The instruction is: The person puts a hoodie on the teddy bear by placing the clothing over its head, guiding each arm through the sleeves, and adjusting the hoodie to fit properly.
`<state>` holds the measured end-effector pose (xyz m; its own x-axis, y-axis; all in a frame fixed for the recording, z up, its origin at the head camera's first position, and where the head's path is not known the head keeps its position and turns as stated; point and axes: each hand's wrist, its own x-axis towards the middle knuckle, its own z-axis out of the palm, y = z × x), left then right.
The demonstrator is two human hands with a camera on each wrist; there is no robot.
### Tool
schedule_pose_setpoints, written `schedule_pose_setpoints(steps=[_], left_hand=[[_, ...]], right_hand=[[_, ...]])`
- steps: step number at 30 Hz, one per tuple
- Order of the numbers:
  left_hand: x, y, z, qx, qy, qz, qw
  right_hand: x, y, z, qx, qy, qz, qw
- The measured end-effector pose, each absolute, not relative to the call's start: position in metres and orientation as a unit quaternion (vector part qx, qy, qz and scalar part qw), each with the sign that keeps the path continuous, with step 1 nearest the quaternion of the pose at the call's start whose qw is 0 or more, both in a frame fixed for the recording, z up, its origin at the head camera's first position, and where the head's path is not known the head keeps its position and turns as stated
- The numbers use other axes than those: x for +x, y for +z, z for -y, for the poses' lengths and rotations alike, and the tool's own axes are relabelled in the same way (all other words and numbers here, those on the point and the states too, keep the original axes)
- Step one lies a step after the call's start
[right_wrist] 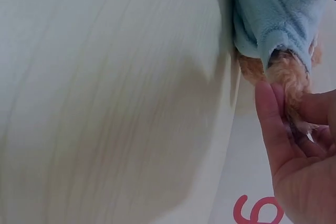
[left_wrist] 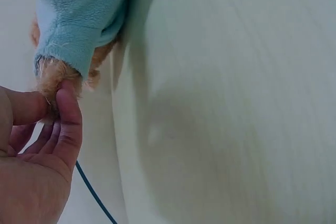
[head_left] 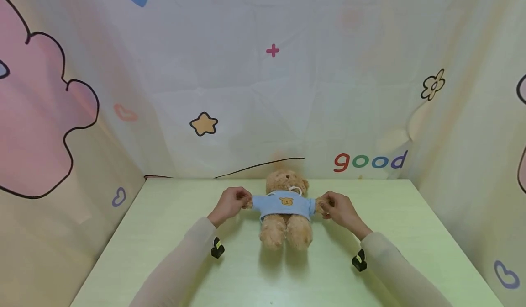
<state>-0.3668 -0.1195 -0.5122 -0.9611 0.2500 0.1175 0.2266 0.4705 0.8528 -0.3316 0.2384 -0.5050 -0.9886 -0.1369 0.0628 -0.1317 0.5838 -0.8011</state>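
A light-brown teddy bear (head_left: 273,231) wears a pale blue hoodie (head_left: 269,203) with a small animal face on its front and white drawstrings. Its arms are spread out to both sides. The left hand (head_left: 231,205) pinches the paw (left_wrist: 52,77) at one sleeve's end between thumb and fingers. At the opposite sleeve, the right hand (head_left: 342,211) pinches the other paw (right_wrist: 291,80) the same way. The bear's head (head_left: 277,180) is toward the back edge, its legs toward the person. Both wrist views show only a sleeve, a paw and part of the body.
The bear is over a pale green table (head_left: 164,234) near its back edge. A printed curtain (head_left: 230,69) hangs behind and at both sides. Black wrist devices (head_left: 218,248) show beside the sleeves. A thin dark cord (left_wrist: 94,192) appears below the left hand.
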Motion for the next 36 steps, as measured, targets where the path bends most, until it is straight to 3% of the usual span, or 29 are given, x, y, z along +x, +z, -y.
schedule_pose_setpoints(steps=[7, 11, 16, 18, 20, 23, 25, 31, 36], left_hand=[[-0.362, -0.515, 0.131, 0.093, 0.498, -0.862, 0.01], [-0.354, -0.513, 0.133, 0.1, 0.526, -0.843, 0.049], [-0.343, -0.508, 0.134, 0.083, 0.555, -0.82, 0.113], [-0.339, -0.509, 0.135, 0.063, 0.567, -0.806, 0.158], [-0.334, -0.509, 0.133, 0.055, 0.577, -0.785, 0.217], [-0.329, -0.512, 0.125, 0.076, 0.601, -0.738, 0.296], [-0.327, -0.513, 0.116, 0.095, 0.622, -0.71, 0.317], [-0.323, -0.512, 0.093, 0.137, 0.637, -0.693, 0.31], [-0.32, -0.498, 0.085, 0.182, 0.636, -0.694, 0.284]], right_hand=[[-0.334, -0.507, -0.237, -0.076, -0.454, -0.888, 0.01], [-0.327, -0.504, -0.231, -0.089, -0.43, -0.898, 0.018], [-0.315, -0.484, -0.215, -0.153, -0.301, -0.938, -0.078], [-0.31, -0.474, -0.207, -0.157, -0.267, -0.942, -0.128], [-0.305, -0.465, -0.2, -0.162, -0.275, -0.937, -0.138], [-0.299, -0.457, -0.189, -0.181, -0.304, -0.93, -0.099], [-0.297, -0.454, -0.181, -0.194, -0.309, -0.929, -0.056], [-0.303, -0.465, -0.174, -0.174, -0.319, -0.931, 0.03], [-0.306, -0.476, -0.175, -0.114, -0.466, -0.87, 0.114]])
